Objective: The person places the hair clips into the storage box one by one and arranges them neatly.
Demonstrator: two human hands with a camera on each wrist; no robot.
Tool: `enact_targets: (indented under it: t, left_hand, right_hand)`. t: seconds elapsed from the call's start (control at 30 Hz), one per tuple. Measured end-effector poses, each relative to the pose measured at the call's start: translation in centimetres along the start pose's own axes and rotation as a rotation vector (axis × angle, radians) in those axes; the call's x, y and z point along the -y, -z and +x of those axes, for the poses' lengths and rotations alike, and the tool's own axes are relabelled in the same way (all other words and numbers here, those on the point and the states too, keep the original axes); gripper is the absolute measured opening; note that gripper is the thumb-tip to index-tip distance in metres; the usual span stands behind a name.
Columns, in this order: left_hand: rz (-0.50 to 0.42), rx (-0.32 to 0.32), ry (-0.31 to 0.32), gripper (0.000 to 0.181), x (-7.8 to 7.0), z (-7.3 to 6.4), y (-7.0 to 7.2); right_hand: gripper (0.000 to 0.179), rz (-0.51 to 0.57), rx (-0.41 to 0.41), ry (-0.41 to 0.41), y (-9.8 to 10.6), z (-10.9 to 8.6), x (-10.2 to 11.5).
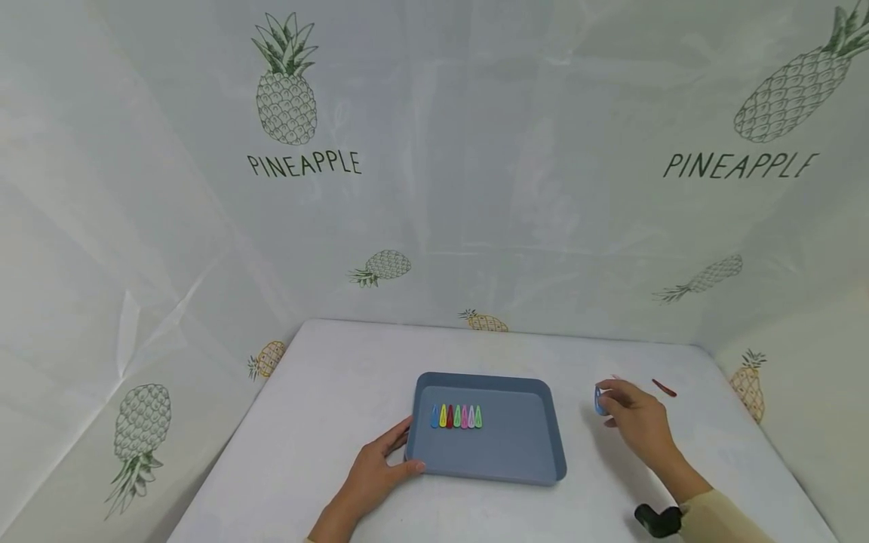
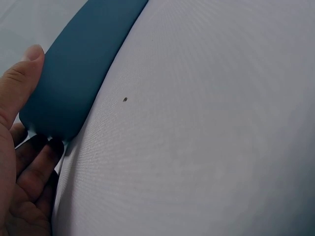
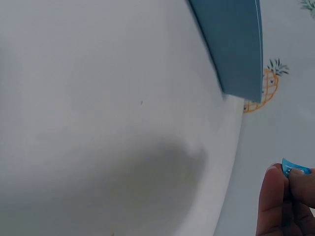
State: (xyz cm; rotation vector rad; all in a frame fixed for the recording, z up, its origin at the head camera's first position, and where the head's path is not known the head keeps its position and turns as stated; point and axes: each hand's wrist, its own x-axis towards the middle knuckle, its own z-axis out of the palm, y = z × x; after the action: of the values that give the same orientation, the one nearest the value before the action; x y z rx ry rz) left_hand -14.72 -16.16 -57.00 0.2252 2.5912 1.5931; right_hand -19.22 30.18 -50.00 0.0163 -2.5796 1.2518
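Observation:
My right hand (image 1: 637, 421) is raised over the table to the right of the tray, pinching a blue snap hair clip (image 1: 600, 401) between thumb and fingertips. The right wrist view shows the same blue clip (image 3: 294, 168) between the fingertips, partly covered by them. My left hand (image 1: 376, 471) grips the grey-blue tray (image 1: 502, 469) at its front left corner. In the left wrist view its thumb lies along the tray's wall (image 2: 83, 64), with the fingers curled at the corner. Inside the tray, several coloured hair clips (image 1: 457, 417) stand side by side in a row.
A red hair clip (image 1: 664, 388) lies on the white table (image 1: 339, 377) beyond my right hand. Part of a pink clip (image 1: 616, 377) shows behind that hand. A black object (image 1: 658, 520) sits by the right sleeve. Pineapple-printed sheeting (image 1: 475, 188) hangs around the table.

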Motion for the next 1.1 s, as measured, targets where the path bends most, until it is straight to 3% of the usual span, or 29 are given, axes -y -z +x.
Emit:
enact_targets:
  t: [0.73,1.1]
  left_hand:
    - [0.009,-0.003,-0.002,0.089,0.1,0.1,-0.1]
    - [0.014,-0.005,-0.003,0.088,0.1,0.1,0.0]
  right_hand:
    - [0.022,0.056,0.023,-0.025,-2.4,0.5,1.4]
    - [0.023,0.109,0.05,-0.052,-3.6,1.0,3.3]
